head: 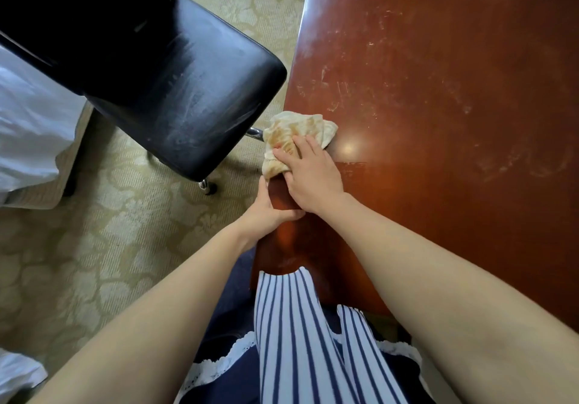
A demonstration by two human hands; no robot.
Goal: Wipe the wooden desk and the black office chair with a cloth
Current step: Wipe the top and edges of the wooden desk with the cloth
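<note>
Head view: a crumpled, stained cream cloth [297, 135] is pressed onto the near-left edge of the glossy reddish-brown wooden worktop [438, 96] under the flat, spread fingers of the right hand [310, 175], while that edge is clasped by the left hand [269, 211], apparently for bracing, and the black padded office chair [188, 90] is left untouched just beside.

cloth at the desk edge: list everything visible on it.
The cloth is a crumpled off-white rag of soft fabric, blotched tan and reddish. It lies bunched on the left edge of the reddish-brown wooden desk, partly hanging over it. The right hand presses its near half with spread fingers, hiding that part. The left hand grips the desk edge just below; contact with the cloth is unclear.
</note>
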